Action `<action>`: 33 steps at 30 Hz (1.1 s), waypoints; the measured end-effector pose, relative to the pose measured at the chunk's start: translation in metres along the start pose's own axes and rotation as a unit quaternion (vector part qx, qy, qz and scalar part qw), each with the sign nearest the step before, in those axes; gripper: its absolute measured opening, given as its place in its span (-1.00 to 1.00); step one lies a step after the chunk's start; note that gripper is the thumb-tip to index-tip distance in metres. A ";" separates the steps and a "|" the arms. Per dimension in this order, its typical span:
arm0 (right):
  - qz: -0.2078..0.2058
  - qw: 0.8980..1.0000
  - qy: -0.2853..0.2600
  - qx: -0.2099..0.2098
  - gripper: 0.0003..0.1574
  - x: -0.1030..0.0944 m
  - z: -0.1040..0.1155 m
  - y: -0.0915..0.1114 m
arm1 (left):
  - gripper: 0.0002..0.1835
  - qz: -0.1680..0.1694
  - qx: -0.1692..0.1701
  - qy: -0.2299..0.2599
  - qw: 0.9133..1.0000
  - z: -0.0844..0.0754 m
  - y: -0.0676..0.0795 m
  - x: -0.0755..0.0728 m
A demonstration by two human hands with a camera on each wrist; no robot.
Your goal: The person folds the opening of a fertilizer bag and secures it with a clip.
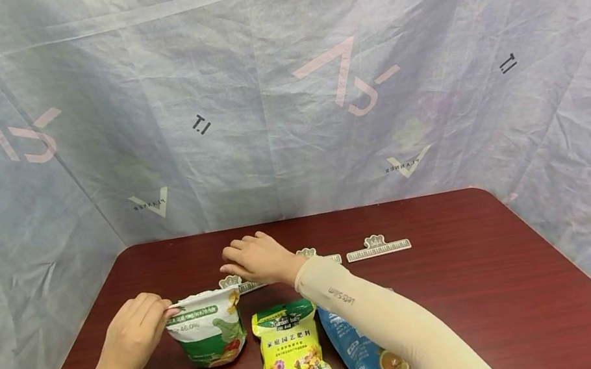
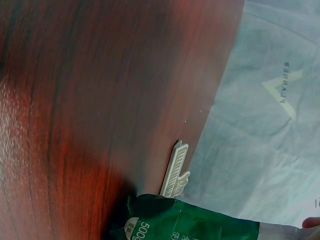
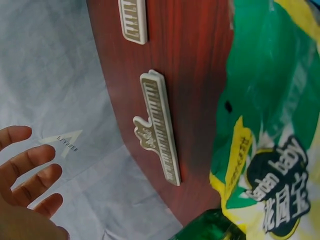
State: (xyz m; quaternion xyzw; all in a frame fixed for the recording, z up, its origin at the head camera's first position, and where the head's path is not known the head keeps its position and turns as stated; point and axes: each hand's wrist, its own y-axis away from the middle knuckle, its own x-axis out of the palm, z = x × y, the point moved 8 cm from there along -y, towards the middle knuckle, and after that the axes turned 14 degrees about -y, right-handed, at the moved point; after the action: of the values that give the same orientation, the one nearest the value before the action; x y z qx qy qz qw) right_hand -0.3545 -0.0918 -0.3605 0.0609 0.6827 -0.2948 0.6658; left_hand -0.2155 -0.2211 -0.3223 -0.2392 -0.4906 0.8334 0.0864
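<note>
My left hand (image 1: 135, 335) pinches the upper left corner of a white and green fertilizer bag (image 1: 210, 338), which stands upright at the table's left. In the left wrist view the bag's green lower part (image 2: 200, 222) shows along the bottom edge, with only a fingertip at its top. My right hand (image 1: 258, 258), fingers spread loosely with nothing in them, is over the leftmost piano-shaped clip (image 1: 229, 282). From the right wrist, the hand (image 3: 30, 185) is apart from that clip (image 3: 159, 125), which lies on the table behind the bags.
A yellow fertilizer bag (image 1: 292, 353) lies in the middle, and a blue bag (image 1: 367, 356) sits right of it, partly behind my right sleeve (image 1: 377, 308). Two more piano-shaped clips, a middle one (image 1: 332, 260) and a right one (image 1: 379, 250), lie farther back on the dark red table (image 1: 496, 281). Cloth hangs around.
</note>
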 end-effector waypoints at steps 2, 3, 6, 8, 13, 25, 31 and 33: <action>0.008 1.000 0.002 0.010 -0.65 0.005 -0.002 -0.001 | -0.57 -0.001 0.000 0.000 1.000 0.000 0.000 0.000; 0.010 1.000 0.004 0.014 -0.64 0.007 -0.003 -0.002 | -0.57 -0.002 0.000 0.000 1.000 0.000 0.000 0.000; 0.015 1.000 0.014 0.021 -0.62 0.014 -0.004 -0.003 | -0.57 -0.002 0.000 0.000 1.000 0.000 0.000 0.000; 0.016 0.999 0.022 0.022 -0.61 0.018 -0.004 -0.003 | -0.57 0.000 -0.001 0.000 1.000 0.000 0.000 0.000; 0.025 0.999 0.035 0.025 -0.62 0.030 -0.005 -0.004 | -0.57 0.001 -0.002 -0.001 1.000 0.000 0.001 0.001; 0.077 0.993 0.059 0.070 -0.62 0.058 -0.008 -0.006 | -0.57 0.003 -0.007 0.004 1.000 0.001 0.004 0.002; 0.111 0.986 0.073 0.100 -0.46 0.069 -0.012 -0.008 | -0.57 0.003 -0.005 0.005 1.000 0.000 0.003 0.001; 0.128 0.983 0.069 0.114 -0.45 0.073 -0.013 -0.008 | -0.57 0.002 -0.004 0.004 1.000 0.000 0.002 0.001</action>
State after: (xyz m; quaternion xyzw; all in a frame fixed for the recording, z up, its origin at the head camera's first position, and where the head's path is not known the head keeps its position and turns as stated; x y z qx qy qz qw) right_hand -0.3774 -0.1144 -0.4279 0.2434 0.6754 -0.2775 0.6384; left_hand -0.2158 -0.2219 -0.3244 -0.2441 -0.4930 0.8307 0.0855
